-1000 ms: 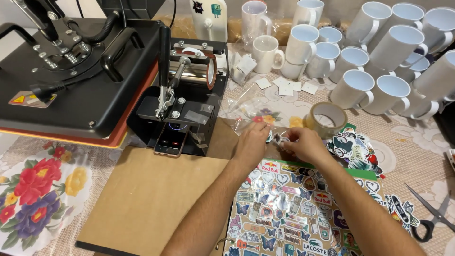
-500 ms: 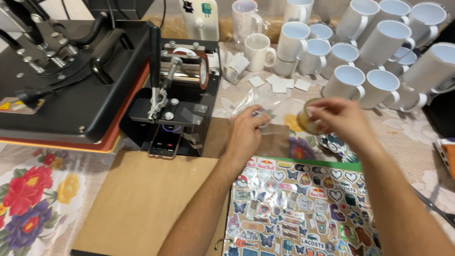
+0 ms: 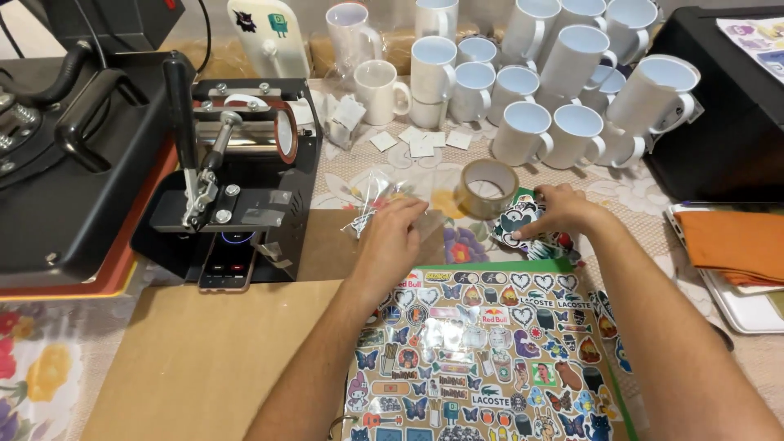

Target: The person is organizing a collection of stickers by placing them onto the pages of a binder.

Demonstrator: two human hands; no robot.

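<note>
Right hand lay flat, fingers spread, pressing on a loose sticker pile beside the tape roll. Left hand rested loosely open on a crinkly clear bag, gripping nothing. Looked like sorting stickers; picking one needs fingertips. Big colourful sticker sheet sat nearest.

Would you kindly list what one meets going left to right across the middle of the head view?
Flat heat press → mug press → clear plastic bag → left hand → tape roll → right hand → orange cloth.
</note>
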